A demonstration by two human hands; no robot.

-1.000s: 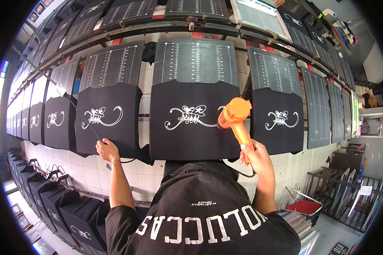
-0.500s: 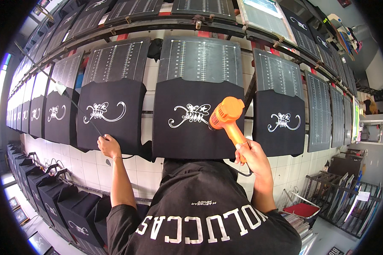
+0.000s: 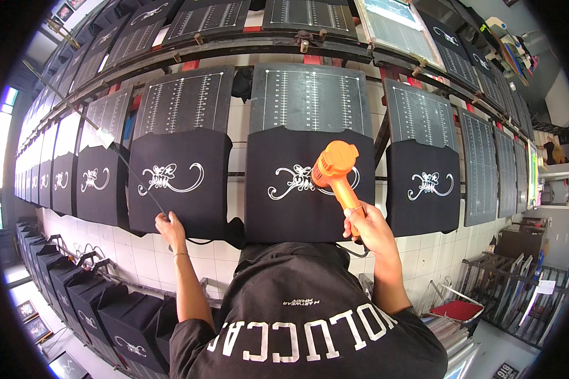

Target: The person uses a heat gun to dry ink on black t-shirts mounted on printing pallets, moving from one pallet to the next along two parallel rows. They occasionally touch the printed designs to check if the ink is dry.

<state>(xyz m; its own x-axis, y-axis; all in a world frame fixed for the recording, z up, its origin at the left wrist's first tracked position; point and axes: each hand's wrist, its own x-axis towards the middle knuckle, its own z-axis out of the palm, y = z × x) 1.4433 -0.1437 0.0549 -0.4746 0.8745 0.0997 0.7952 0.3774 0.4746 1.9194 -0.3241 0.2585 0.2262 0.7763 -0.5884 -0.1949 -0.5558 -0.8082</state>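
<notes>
My right hand point(image 3: 368, 226) grips the handle of an orange heat gun point(image 3: 335, 167). Its nozzle is over the right part of a white curly print on the middle black shirt point(image 3: 310, 208), which is stretched on a dark ruled board point(image 3: 310, 98). My left hand point(image 3: 169, 227) rests on the lower edge of the left black shirt point(image 3: 180, 208), which bears the same white print point(image 3: 169, 179). A thin dark cord point(image 3: 139, 183) runs across that shirt toward my left hand. My own black shirt with white letters fills the lower middle.
More black printed shirts on ruled boards run in a long row left point(image 3: 98, 183) and right point(image 3: 423, 189) along a white tiled table. A metal rail point(image 3: 246, 44) crosses above. Black shirts hang at lower left point(image 3: 95, 303). A wire rack point(image 3: 506, 284) and red pad point(image 3: 458, 309) stand at right.
The heat gun has shifted left across the middle shirt's print, from its right end toward the centre. My left hand stays on the left shirt's lower edge.
</notes>
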